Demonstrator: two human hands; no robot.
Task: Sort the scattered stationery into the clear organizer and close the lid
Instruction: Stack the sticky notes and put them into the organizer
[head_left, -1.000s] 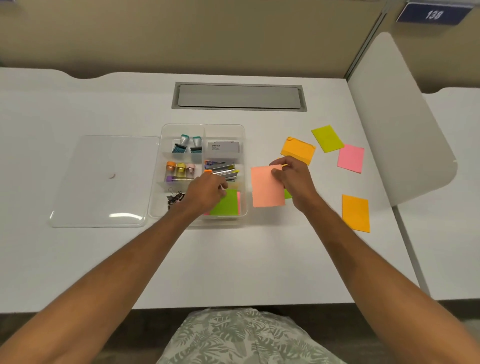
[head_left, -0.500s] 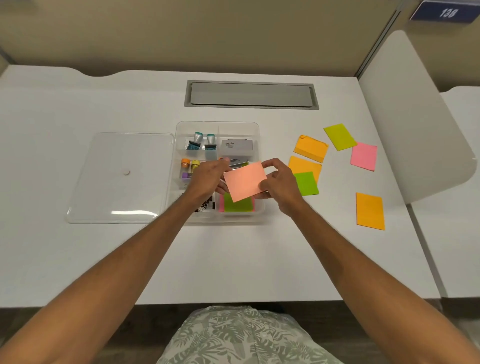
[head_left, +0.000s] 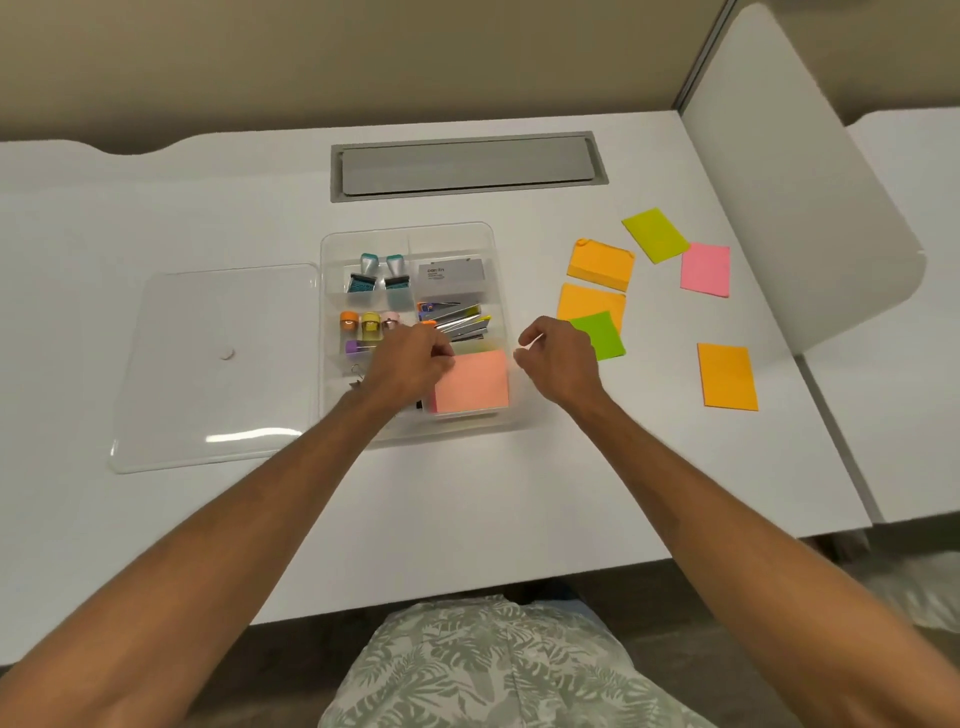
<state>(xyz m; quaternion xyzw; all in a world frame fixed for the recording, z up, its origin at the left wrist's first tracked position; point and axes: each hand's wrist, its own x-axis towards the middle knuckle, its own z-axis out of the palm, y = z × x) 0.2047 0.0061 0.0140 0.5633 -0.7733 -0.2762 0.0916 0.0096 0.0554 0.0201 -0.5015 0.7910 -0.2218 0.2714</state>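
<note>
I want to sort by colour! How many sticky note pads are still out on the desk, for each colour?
Orange pads: 3
Green pads: 2
Pink pad: 1
Total: 6

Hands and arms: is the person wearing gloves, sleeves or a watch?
No. The left hand and right hand are bare, without gloves or rings. Both forearms are uncovered, with no sleeves, watch or bracelet showing. Below is leaf-patterned grey-green and white clothing.

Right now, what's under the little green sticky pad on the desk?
An orange pad lies under the green pad, sticking out behind it. The right hand covers the green pad's near-left corner, so what's beneath there is hidden.
</note>
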